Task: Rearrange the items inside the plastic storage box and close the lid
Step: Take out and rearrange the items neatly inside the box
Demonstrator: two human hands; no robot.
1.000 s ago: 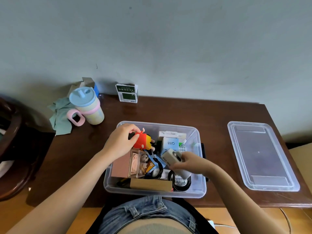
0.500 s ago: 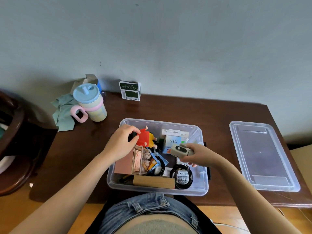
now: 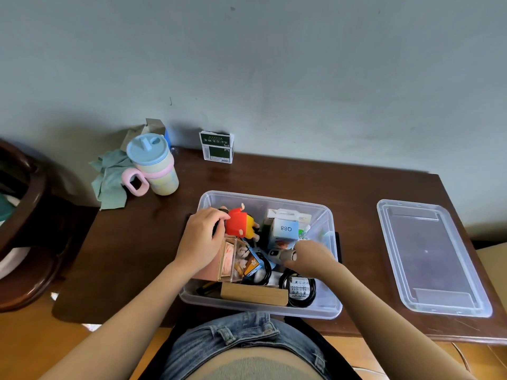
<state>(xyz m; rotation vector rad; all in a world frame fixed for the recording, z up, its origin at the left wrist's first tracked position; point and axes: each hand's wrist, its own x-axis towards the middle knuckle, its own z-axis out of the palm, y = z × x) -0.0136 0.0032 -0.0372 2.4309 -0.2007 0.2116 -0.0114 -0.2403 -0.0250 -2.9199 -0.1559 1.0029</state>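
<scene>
Inside the lidless storage box (image 3: 330, 311), left hand (image 3: 201, 239) grips a red toy (image 3: 237, 223); right hand (image 3: 311, 257) clasps a grey gadget (image 3: 281, 255).

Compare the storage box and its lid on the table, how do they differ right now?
The storage box sits in front of the person, deep and packed with items; the lid lies off to the right, flat and bare. Both hands reach into the box; neither touches the lid. Both are clear plastic with rounded corners on the same table.
</scene>
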